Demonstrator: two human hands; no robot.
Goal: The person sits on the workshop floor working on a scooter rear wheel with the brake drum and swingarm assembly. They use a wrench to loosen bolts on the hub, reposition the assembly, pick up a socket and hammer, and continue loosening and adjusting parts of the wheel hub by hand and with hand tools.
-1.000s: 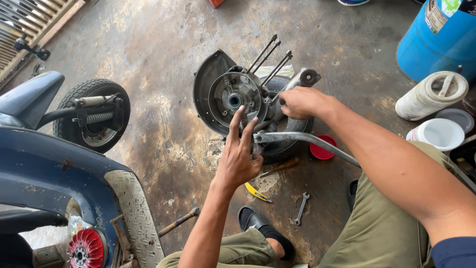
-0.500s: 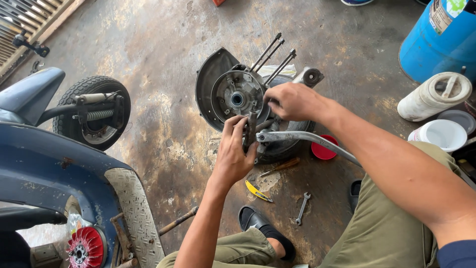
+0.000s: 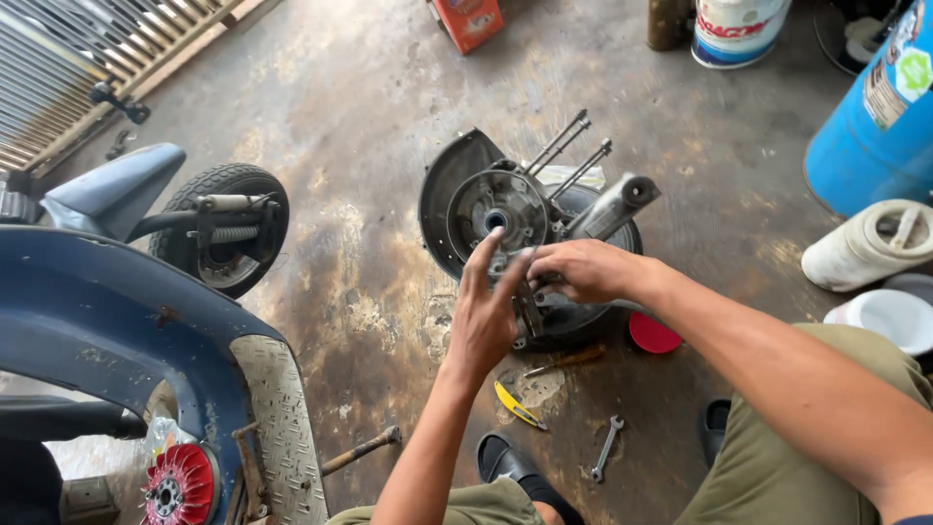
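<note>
I see the blue scooter body filling the left of my view, its front wheel resting on the stained concrete floor; well right of it the scooter engine case lies on that floor, studs angled up and away; I judge the step in hand to be work on a small part at the near edge of the case, below the round hub; my left hand has its fingers spread loose against the case, clamped on nothing; my right hand pinches shut on a small dark part I cannot identify; the next move calls for a steady left brace and fine fingertip control; a red cap, screwdriver, yellow-handled tool and wrench lie near.
</note>
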